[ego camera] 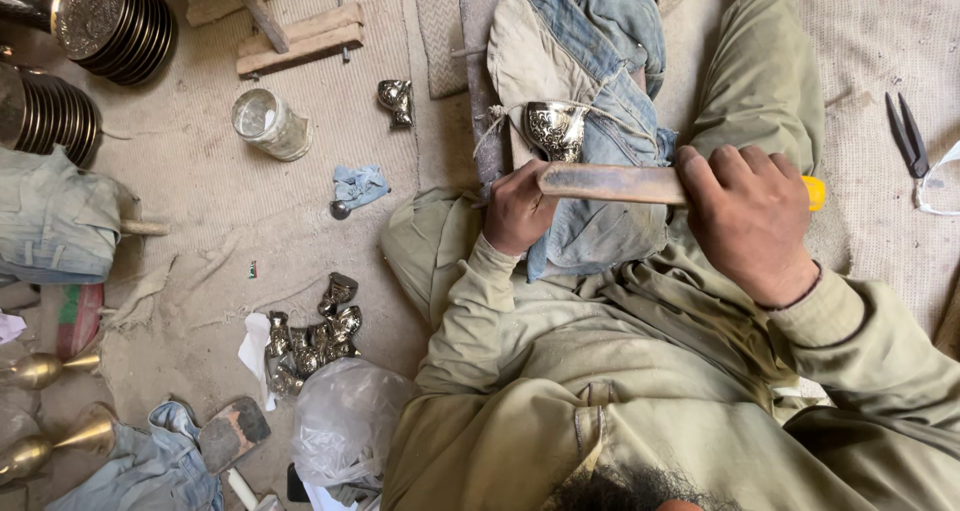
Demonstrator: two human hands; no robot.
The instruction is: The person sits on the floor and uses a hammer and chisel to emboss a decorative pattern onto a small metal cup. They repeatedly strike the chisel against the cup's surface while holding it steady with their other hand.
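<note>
Hands are filing: left hand [517, 209] and right hand [750, 216] are gripping a file [612, 183], fists closed. Cup [556, 129] is sitting at twelve o'clock. Next stroke is calling for steady, even pressure.

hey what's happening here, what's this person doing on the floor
A person sits on the floor with both hands on a long flat tool that has a yellow end. The left hand grips one end, the right hand the other, holding it across an engraved silver cup tied onto denim padding. More small silver pieces lie on the floor, and scissors lie off to the side.
</note>
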